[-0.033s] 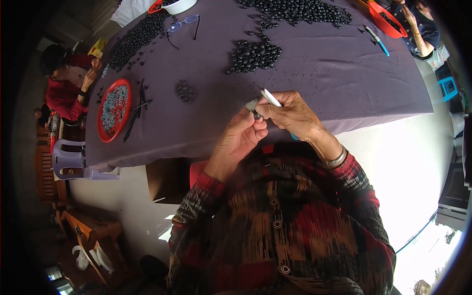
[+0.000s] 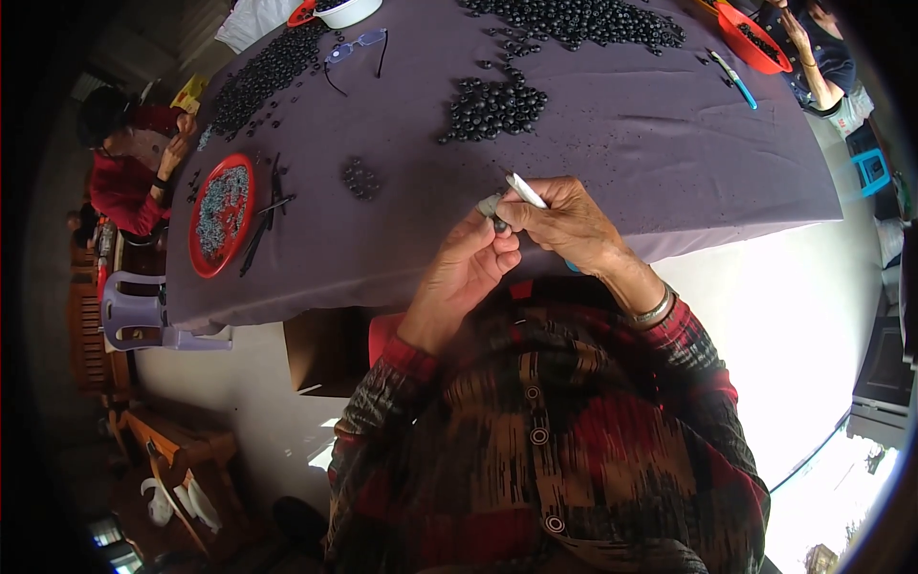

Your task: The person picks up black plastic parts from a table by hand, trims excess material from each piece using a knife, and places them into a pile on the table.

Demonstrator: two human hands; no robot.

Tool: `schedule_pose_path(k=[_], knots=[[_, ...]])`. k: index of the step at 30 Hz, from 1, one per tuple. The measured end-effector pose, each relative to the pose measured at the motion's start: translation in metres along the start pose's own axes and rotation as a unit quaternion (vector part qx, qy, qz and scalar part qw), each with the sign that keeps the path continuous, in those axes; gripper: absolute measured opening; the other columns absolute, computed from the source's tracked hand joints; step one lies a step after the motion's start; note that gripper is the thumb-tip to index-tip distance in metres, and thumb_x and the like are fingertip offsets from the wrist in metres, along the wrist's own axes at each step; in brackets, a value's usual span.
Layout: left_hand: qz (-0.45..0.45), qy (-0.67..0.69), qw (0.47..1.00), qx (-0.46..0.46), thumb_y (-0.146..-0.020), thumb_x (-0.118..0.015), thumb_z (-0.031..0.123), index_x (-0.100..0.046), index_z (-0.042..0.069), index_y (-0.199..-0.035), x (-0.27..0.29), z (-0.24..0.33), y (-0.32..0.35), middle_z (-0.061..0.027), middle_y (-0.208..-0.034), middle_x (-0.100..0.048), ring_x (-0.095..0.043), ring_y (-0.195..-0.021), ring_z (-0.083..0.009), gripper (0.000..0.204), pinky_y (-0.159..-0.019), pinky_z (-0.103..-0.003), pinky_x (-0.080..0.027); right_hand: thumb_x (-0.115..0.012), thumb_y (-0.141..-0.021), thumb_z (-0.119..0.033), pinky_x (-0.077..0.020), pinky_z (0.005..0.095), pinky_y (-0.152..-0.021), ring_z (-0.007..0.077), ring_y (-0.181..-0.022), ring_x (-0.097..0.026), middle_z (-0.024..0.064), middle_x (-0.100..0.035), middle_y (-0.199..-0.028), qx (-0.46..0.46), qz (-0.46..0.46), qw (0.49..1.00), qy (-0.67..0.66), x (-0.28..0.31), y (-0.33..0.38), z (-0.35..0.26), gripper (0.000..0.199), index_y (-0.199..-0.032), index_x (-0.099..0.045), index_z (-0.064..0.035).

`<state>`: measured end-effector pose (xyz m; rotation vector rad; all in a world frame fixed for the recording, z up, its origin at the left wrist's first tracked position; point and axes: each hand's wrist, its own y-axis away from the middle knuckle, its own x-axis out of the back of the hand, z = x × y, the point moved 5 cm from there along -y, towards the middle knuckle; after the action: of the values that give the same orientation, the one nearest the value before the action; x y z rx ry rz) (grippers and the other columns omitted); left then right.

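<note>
Above the near edge of the table, my left hand (image 2: 470, 260) is closed, its thumb and fingers pinching a small dark round bead (image 2: 500, 226). A greyish cover (image 2: 489, 205) sits at a fingertip of that hand. My right hand (image 2: 571, 222) grips a slim pen-like tool (image 2: 527, 190), white at the front, with a blue end showing below the palm. The tool's tip is close to the bead, and the fingers of both hands touch there. Whether the tip meets the bead is hidden. Beyond my hands lies a pile of black beads (image 2: 492, 110).
A flat cluster of dark beads (image 2: 360, 179) lies left of my hands, near black tweezers-like tools (image 2: 258, 228) and a red tray (image 2: 247, 241) of grey-blue bits. Farther off are glasses (image 2: 356, 48), another white-and-blue tool (image 2: 734, 78) and a red basin (image 2: 751, 43). Co-workers sit left and right.
</note>
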<state>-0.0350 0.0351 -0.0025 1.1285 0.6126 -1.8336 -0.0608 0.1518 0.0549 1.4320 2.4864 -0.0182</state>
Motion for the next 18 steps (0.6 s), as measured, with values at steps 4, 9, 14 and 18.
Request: schedule_pose_path(k=[4,9,14,18], knots=[[0.013,-0.044,0.999,-0.019,-0.090,-0.059,0.016,-0.048,0.008,-0.114,-0.003,0.002,0.000,0.0022,-0.090,-0.052,-0.050,-0.077,-0.0060,0.027,-0.071,-0.024,-0.044,-0.063,-0.087,-0.011,-0.0473,0.0197,-0.061,0.0064,-0.068,-0.056,0.0021,-0.063,-0.075,0.083,-0.008,0.996,0.020,0.000,-0.004,0.011,0.012,-0.088,-0.067,0.0011],[0.024,-0.012,1.000,0.006,-0.090,-0.057,0.014,-0.050,0.007,-0.110,0.010,-0.003,0.002,0.0022,-0.090,-0.052,-0.051,-0.078,-0.0061,0.022,-0.070,-0.023,-0.044,-0.063,-0.087,-0.007,-0.0496,0.0206,-0.063,0.0070,-0.069,-0.057,0.0047,-0.064,-0.076,0.061,-0.023,0.998,0.020,0.000,-0.005,0.007,0.012,-0.089,-0.066,0.0042],[0.014,0.018,1.000,0.003,-0.091,-0.057,0.014,-0.051,0.007,-0.107,0.011,0.003,0.003,0.0020,-0.089,-0.053,-0.051,-0.078,-0.0063,0.019,-0.071,-0.023,-0.044,-0.064,-0.087,-0.010,-0.0493,0.0202,-0.063,0.0071,-0.069,-0.057,0.0039,-0.064,-0.075,-0.011,0.022,0.997,0.069,-0.002,-0.009,0.012,0.014,-0.092,-0.067,0.0031],[0.021,0.046,0.999,-0.012,-0.090,-0.058,0.013,-0.051,0.006,-0.112,0.014,0.004,0.002,0.0009,-0.089,-0.053,-0.050,-0.080,-0.0091,0.025,-0.073,-0.023,-0.044,-0.064,-0.087,-0.010,-0.0494,0.0202,-0.063,0.0066,-0.070,-0.057,0.0037,-0.064,-0.078,0.040,0.030,0.995,0.084,-0.007,-0.009,0.009,0.014,-0.093,-0.067,0.0025]])
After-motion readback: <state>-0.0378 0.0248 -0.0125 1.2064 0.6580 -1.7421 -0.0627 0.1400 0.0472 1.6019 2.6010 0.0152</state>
